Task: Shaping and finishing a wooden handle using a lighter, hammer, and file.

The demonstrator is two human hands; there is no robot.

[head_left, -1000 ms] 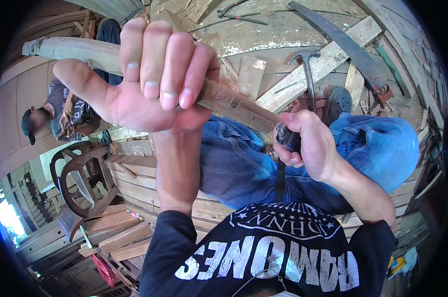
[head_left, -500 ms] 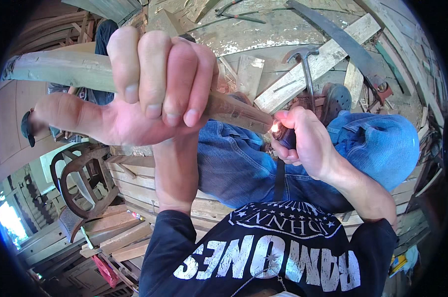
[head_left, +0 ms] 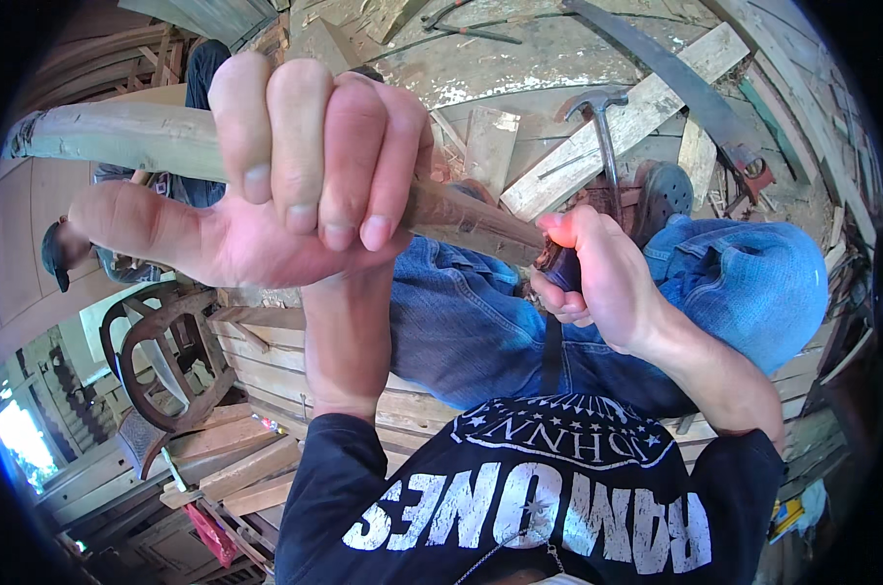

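Gripping a wooden bar (head_left: 119, 139) mid-length, the left hand (head_left: 285, 219) is curled; the right hand (head_left: 605, 271) clasps a dark object (head_left: 565, 270). Bar judged stiff, fairly heavy; best held centrally.

Woodworking workshop: saw (head_left: 673, 83), hammer (head_left: 606, 151), planks (head_left: 646, 114)

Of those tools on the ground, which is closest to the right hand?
The claw hammer, its handle pointing toward the right hand; the saw and the pincer-like tool lie farther away.
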